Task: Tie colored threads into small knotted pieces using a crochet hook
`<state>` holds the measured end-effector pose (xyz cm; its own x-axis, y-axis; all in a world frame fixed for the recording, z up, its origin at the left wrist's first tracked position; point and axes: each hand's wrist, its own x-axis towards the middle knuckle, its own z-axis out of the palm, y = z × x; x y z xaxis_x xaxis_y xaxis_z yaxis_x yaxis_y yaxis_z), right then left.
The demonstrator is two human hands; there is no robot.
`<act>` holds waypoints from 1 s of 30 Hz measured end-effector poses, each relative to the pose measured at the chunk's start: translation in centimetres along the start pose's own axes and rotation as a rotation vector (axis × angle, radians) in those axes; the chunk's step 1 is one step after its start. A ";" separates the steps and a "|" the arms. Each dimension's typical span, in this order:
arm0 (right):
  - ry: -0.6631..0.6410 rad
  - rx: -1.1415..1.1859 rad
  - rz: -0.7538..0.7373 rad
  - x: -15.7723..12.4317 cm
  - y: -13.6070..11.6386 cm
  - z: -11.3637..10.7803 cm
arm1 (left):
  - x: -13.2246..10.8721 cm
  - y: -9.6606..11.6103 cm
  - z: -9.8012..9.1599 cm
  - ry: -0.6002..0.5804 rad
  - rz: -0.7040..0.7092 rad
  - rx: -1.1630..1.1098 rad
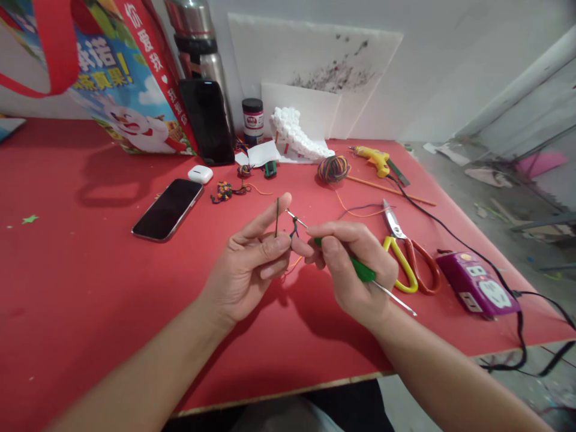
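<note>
My right hand (357, 264) is closed around the green handle of a crochet hook (363, 270). Its thin metal tip points up and left, with dark yarn looped on the shaft. A short piece of dark yarn work (294, 227) hangs there, pinched at its lower end by my left hand (256, 255). The left index finger is stretched up, and a strand of dark yarn runs from it down to the thumb. Behind my hands lies a multicoloured yarn ball (333, 170), from which an orange and purple strand trails across the table.
Scissors (400, 252) and a purple power socket box (479, 285) lie to the right on the red table (112, 312). A yellow glue gun (373, 159) rests behind them, its black cable crossing the right side. A phone (168, 210) and a small crocheted piece (224, 191) lie left.
</note>
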<state>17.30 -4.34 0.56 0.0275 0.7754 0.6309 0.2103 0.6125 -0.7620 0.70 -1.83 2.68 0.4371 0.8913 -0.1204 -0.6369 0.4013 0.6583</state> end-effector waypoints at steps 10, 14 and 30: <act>0.083 -0.093 0.027 -0.7 0.0 1.0 | -0.1 -0.3 0.5 0.034 -0.097 -0.155; 0.047 -0.015 0.003 -0.7 0.3 1.0 | -0.1 -0.3 0.5 0.033 -0.111 -0.238; 0.006 0.123 0.054 0.4 0.5 -0.1 | -0.2 0.9 -0.4 -0.006 -0.089 -0.158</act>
<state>17.51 -3.77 0.44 0.0416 0.8072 0.5889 0.0869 0.5842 -0.8069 -0.24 -1.57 2.98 0.4998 0.8497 -0.1678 -0.6872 0.5070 0.5203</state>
